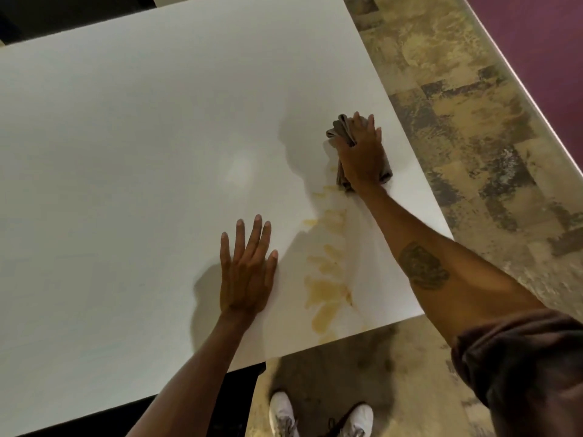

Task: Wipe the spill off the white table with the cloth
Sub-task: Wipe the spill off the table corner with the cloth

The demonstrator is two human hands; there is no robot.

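Note:
My right hand [361,152] presses flat on a bunched grey-brown cloth [339,129] near the right edge of the white table [126,152]. The cloth sticks out past my fingertips and under my palm. A yellowish spill [328,291] streaks the table from just below the cloth down to the near corner, in smeared patches. My left hand [247,272] lies flat on the table, fingers spread, just left of the spill and holding nothing.
The table's right edge [419,171] and near edge [331,340] are close to the spill. Beyond them is a mottled tan floor [473,121]. My white shoes [318,414] stand below the near corner. A purple surface [542,42] fills the top right.

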